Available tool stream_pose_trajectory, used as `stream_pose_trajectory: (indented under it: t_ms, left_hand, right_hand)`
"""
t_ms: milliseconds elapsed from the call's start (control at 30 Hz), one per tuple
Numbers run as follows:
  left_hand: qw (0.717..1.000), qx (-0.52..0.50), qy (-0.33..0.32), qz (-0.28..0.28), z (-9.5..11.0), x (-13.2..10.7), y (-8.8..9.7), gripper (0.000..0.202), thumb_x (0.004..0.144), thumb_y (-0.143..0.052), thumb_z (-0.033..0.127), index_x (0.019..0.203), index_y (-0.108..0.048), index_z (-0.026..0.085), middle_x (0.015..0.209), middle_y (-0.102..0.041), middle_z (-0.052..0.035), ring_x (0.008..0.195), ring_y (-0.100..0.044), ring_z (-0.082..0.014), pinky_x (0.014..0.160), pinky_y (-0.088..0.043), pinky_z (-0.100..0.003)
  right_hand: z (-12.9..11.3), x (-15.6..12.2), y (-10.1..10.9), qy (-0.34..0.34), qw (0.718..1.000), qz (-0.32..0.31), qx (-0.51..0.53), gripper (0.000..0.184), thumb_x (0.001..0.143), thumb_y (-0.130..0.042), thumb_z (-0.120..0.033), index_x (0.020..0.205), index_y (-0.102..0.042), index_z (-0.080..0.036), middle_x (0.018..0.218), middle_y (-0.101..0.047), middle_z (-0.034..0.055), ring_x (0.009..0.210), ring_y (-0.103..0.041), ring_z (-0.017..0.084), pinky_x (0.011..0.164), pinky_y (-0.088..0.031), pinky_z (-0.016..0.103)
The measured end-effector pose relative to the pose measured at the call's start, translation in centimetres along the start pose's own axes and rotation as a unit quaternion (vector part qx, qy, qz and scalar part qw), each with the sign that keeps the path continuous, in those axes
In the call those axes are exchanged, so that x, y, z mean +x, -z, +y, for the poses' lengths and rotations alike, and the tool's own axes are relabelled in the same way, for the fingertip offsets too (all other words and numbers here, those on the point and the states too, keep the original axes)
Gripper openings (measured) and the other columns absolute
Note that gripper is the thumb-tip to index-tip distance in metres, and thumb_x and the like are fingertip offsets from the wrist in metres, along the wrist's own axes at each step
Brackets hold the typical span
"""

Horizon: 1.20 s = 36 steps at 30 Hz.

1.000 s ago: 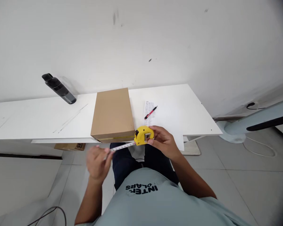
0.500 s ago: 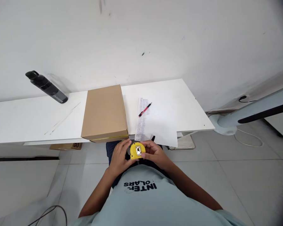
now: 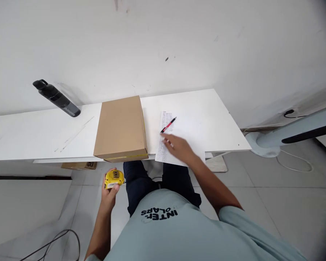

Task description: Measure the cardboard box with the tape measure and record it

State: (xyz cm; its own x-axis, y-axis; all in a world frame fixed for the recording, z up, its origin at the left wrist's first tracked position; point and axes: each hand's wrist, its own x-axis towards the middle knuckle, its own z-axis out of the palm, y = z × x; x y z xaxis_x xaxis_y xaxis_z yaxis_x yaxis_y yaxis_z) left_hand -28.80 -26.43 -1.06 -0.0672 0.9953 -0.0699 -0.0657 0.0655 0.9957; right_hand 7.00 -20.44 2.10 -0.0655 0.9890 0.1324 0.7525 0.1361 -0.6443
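Note:
A yellow tape measure [image 3: 114, 178] is gripped in my left hand [image 3: 108, 195], off the table's front edge and below the cardboard box. The thumb lies on its near side, and the fingers go round its left side. My right hand [image 3: 179, 148] is over the white paper [image 3: 191, 136], slightly blurred, fingers stretched toward the pen. The red and black pen [image 3: 168, 124] lies slanted on the handwritten part of the sheet. My fingertips are right by its lower end; whether they touch it I cannot tell. The closed cardboard box [image 3: 121, 125] sits left of the paper.
A dark bottle [image 3: 57, 98] stands on the white table [image 3: 220, 127] at the left, near the wall. Beyond the table's right end is a pale blue post with a round base [image 3: 263, 145]. A dark cable [image 3: 62, 235] lies on the floor, lower left.
My hands have parted. My left hand has carried the tape measure left, turning it. My right hand has let go of it and moved up over the paper to the pen.

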Motion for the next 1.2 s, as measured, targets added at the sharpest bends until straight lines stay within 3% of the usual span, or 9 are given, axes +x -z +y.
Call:
stream_pose_trajectory:
  t_ms: [133, 233, 433, 533, 633, 733, 800, 967, 1200]
  left_hand:
    - [0.997, -0.068, 0.006, 0.025, 0.7, -1.4, 1.8, 0.070, 0.071, -0.085, 0.063, 0.128, -0.066, 0.028, 0.114, -0.071, -0.0055, 0.107, -0.072, -0.0261, 0.099, -0.061, -0.045]
    - [0.993, -0.112, 0.030, 0.002, 0.4, -2.4, 1.6, 0.068, 0.073, -0.082, 0.067, 0.128, -0.067, 0.029, 0.115, -0.070, -0.0047, 0.102, -0.075, -0.0274, 0.106, -0.059, -0.051]
    - [0.975, -0.168, 0.011, -0.145, 0.8, -1.9, -3.3, 0.062, 0.079, -0.074, 0.068, 0.123, -0.066, 0.025, 0.102, -0.073, -0.0065, 0.075, -0.075, -0.0244, 0.096, -0.061, -0.056]
    - [0.964, -0.125, -0.047, -0.229, 3.9, -0.6, -5.3, 0.070, 0.079, -0.074, 0.070, 0.130, -0.062, 0.023, 0.098, -0.071, -0.0072, 0.071, -0.071, -0.0213, 0.089, -0.062, -0.049]
    - [0.943, 0.023, -0.141, -0.300, 8.2, 1.6, -5.5, 0.077, 0.079, -0.075, 0.071, 0.140, -0.056, 0.027, 0.103, -0.071, -0.0085, 0.077, -0.071, -0.0221, 0.077, -0.061, -0.040]
    - [0.886, 0.253, -0.316, -0.225, 12.2, 4.8, -5.4, 0.076, 0.073, -0.085, 0.059, 0.137, -0.059, 0.027, 0.118, -0.071, -0.0102, 0.102, -0.071, -0.0279, 0.090, -0.059, -0.041]
    - [0.851, 0.340, -0.368, -0.156, 13.8, 7.1, -5.8, 0.073, 0.073, -0.083, 0.059, 0.133, -0.060, 0.025, 0.125, -0.069, -0.0109, 0.112, -0.069, -0.0300, 0.098, -0.056, -0.043]
    - [0.859, 0.405, -0.302, -0.084, 14.7, 11.1, -7.7, 0.063, 0.082, -0.069, 0.059, 0.131, -0.058, 0.022, 0.115, -0.070, -0.0079, 0.095, -0.069, -0.0239, 0.082, -0.056, -0.037]
    - [0.825, 0.474, -0.304, -0.051, 14.4, 11.0, -8.6, 0.062, 0.080, -0.072, 0.056, 0.129, -0.057, 0.022, 0.115, -0.070, -0.0080, 0.101, -0.069, -0.0266, 0.089, -0.054, -0.040]
  right_hand:
    - [4.4, 6.2, 2.5, -0.116, 0.956, -0.049, -0.266, 0.060, 0.103, -0.039, -0.016, 0.162, -0.039, -0.015, 0.122, -0.074, 0.0231, 0.092, -0.074, 0.033, 0.072, -0.049, 0.039]
    - [6.5, 8.9, 3.2, -0.089, 0.944, -0.098, -0.301, 0.057, 0.096, -0.049, -0.010, 0.152, -0.050, -0.014, 0.115, -0.074, 0.0234, 0.086, -0.072, 0.032, 0.068, -0.042, 0.036]
    - [6.6, 8.6, 3.8, -0.038, 0.962, -0.068, -0.261, 0.033, 0.103, -0.042, -0.022, 0.130, -0.060, -0.013, 0.102, -0.076, 0.0191, 0.087, -0.070, 0.031, 0.071, -0.040, 0.037]
    - [6.5, 7.6, 3.4, -0.037, 0.978, -0.016, -0.205, 0.039, 0.108, -0.024, -0.026, 0.129, -0.056, -0.017, 0.104, -0.075, 0.0144, 0.086, -0.070, 0.027, 0.074, -0.045, 0.037]
    - [6.7, 6.8, 2.3, -0.019, 0.997, 0.069, -0.001, 0.028, 0.105, -0.031, -0.031, 0.107, -0.058, -0.024, 0.100, -0.072, 0.0083, 0.087, -0.069, 0.023, 0.078, -0.049, 0.036]
    - [7.0, 6.2, 1.3, -0.049, 0.980, 0.114, 0.158, 0.019, 0.097, -0.052, -0.045, 0.095, -0.055, -0.027, 0.077, -0.063, 0.0005, 0.073, -0.060, 0.022, 0.073, -0.047, 0.036]
    - [7.1, 6.1, 1.0, -0.082, 0.973, 0.117, 0.179, 0.028, 0.095, -0.055, -0.053, 0.086, -0.054, -0.027, 0.070, -0.058, -0.0008, 0.069, -0.056, 0.021, 0.070, -0.044, 0.036]
    - [7.4, 6.6, 1.2, -0.086, 0.969, 0.112, 0.203, 0.032, 0.097, -0.047, -0.053, 0.084, -0.056, -0.026, 0.076, -0.062, 0.0019, 0.073, -0.056, 0.021, 0.071, -0.044, 0.036]
    - [7.5, 6.8, 1.0, -0.106, 0.970, 0.083, 0.203, 0.046, 0.092, -0.056, -0.060, 0.065, -0.050, -0.024, 0.064, -0.056, 0.0003, 0.061, -0.047, 0.016, 0.060, -0.036, 0.033]
